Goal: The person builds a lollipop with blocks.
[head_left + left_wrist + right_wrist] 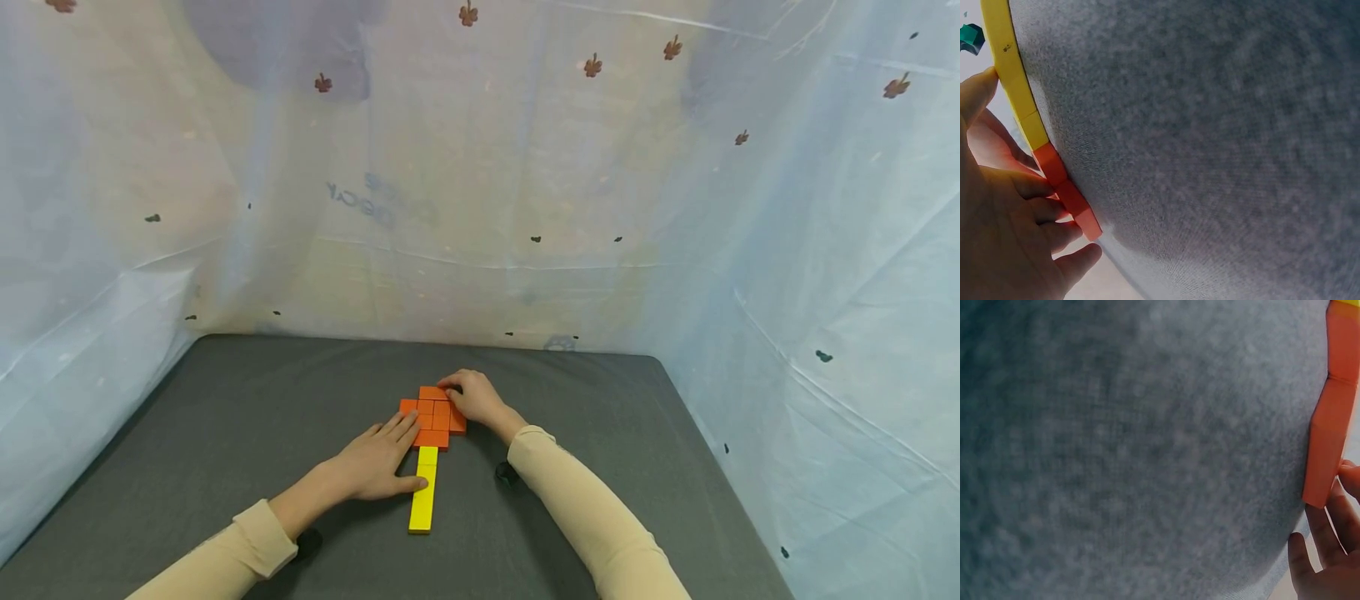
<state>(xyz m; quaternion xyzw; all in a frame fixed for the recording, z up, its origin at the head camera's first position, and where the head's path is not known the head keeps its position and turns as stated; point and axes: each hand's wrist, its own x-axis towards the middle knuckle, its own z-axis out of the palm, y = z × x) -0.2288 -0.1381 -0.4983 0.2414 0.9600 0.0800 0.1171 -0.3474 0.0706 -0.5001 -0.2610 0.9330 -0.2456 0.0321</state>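
Note:
Several flat orange blocks [431, 438] lie edge to edge in a stepped cluster on the dark table. Below them a straight yellow strip of blocks [422, 510] runs toward the person. My left hand [378, 463] lies with extended fingers over the cluster's left side, and its thumb reaches onto the yellow strip. In the left wrist view, those fingertips rest along the orange blocks [1076, 203]. My right hand [477, 396] is at the cluster's upper right, fingers gently bent at the far orange block [432, 392]. Its fingertips meet an orange block's end [1324, 469] in the right wrist view.
Dark grey cloth covers the table [300, 392]. Pale plastic sheeting [480, 183] with small leaf marks hangs behind and along both sides. Small dark objects sit under the wrists, one of them a black piece [506, 474] by the right sleeve.

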